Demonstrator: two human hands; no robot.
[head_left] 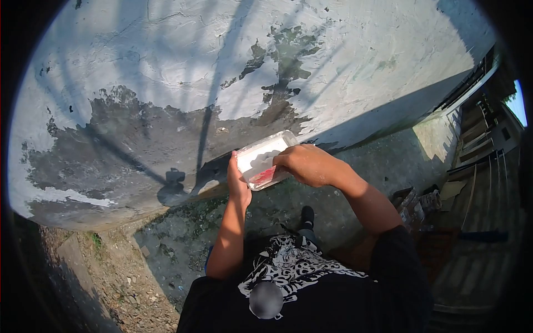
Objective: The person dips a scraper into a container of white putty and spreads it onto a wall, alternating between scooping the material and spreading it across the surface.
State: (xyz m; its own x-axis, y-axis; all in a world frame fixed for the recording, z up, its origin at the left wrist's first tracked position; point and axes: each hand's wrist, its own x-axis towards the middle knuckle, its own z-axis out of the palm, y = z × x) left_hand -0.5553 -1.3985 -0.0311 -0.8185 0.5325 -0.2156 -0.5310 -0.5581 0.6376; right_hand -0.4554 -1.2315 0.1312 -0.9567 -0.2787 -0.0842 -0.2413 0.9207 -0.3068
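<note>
At chest height before us, our left hand (239, 180) has its fingers wrapped along the near edge of a clear plastic container (265, 160), white inside with a red patch at its lower end. Our right hand (304, 164) curls closed over its right side. Container held tilted, just off a peeling grey-white wall (166, 83). Mossy concrete floor (183, 233) below.
</note>
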